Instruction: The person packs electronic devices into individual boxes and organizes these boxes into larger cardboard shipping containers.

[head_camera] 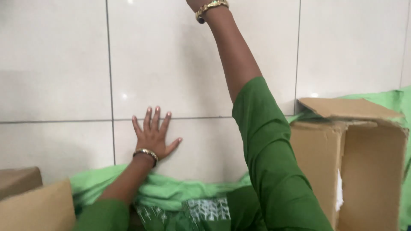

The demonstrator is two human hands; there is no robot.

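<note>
My left hand [153, 133] lies flat on the white tiled floor [60, 72], fingers spread, holding nothing, with a gold bracelet at the wrist. A light green cloth [171, 190] is bunched just below that wrist, over my lap. My right arm in a dark green sleeve stretches up and away across the tiles. Only its wrist with a gold watch [210, 8] shows at the top edge; the right hand itself is cut off by the frame.
An open brown cardboard box [364, 171] lies on its side at the right, flap torn, with more green cloth behind it. Another cardboard box [34, 205] sits at the lower left corner. Grout lines cross the glossy tiles.
</note>
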